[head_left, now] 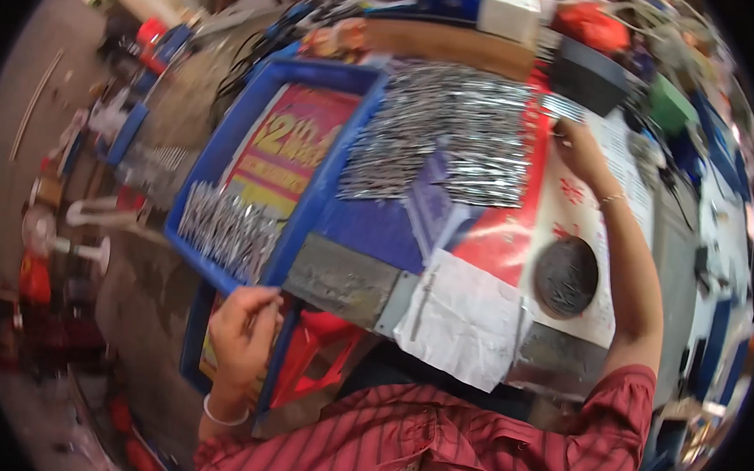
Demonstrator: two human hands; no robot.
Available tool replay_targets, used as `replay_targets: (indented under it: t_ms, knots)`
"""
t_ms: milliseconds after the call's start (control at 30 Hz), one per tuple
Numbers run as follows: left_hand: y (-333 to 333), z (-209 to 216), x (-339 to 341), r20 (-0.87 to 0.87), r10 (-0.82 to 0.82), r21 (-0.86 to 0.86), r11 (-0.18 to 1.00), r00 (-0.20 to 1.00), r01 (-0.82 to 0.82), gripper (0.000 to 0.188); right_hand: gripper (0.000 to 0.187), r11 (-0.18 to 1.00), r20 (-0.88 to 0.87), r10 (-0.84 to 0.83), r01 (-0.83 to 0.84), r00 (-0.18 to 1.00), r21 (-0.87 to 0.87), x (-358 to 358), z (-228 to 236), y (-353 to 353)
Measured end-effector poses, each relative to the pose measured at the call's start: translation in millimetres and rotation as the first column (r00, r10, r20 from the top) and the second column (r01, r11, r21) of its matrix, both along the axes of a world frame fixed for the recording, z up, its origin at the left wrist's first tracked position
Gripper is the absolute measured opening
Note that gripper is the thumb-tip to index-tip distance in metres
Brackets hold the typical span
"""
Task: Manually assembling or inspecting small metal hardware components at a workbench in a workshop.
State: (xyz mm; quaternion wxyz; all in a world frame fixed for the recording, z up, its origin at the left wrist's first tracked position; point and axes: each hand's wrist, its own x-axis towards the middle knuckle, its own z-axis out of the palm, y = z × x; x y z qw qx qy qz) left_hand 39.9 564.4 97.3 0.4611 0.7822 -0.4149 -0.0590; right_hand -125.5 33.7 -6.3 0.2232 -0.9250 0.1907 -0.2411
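Observation:
My left hand is by the near edge of a blue tray, its fingers curled together; what they hold, if anything, cannot be made out. Inside that tray, many thin silver metal pieces lie side by side at the near end, over a colourful printed sheet. On the far right of the table, my right hand reaches to a small row of silver metal pieces, touching its near side with bent fingers. Two broad rows of similar slender pieces cover the table's middle.
Near me lie a crumpled white paper, a grey metal plate and a round dark disc. A wooden strip and a dark box stand behind the rows. Below the tray are another blue tray and a red stool.

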Motion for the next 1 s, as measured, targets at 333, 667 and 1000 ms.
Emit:
replay_targets:
  t_ms: [333, 667, 1000]
  knots:
    - [43, -25, 100, -0.091, 0.407, -0.013, 0.912, 0.909, -0.410, 0.015, 0.014, 0.998, -0.085, -0.055, 0.052, 0.995, -0.037, -13, -38, -91]
    - [24, -32, 122, 0.353, 0.018, 0.342, 0.928, 0.935, -0.148, 0.021, 0.015, 0.988, -0.159, -0.024, 0.047, 0.987, 0.144, -64, 42, 110]
    - [12, -44, 142, 0.478, -0.165, 0.497, 0.861, 0.863, -0.111, 0.015, 0.013, 0.985, -0.178, -0.013, 0.043, 0.984, 0.165, -116, 87, 248]
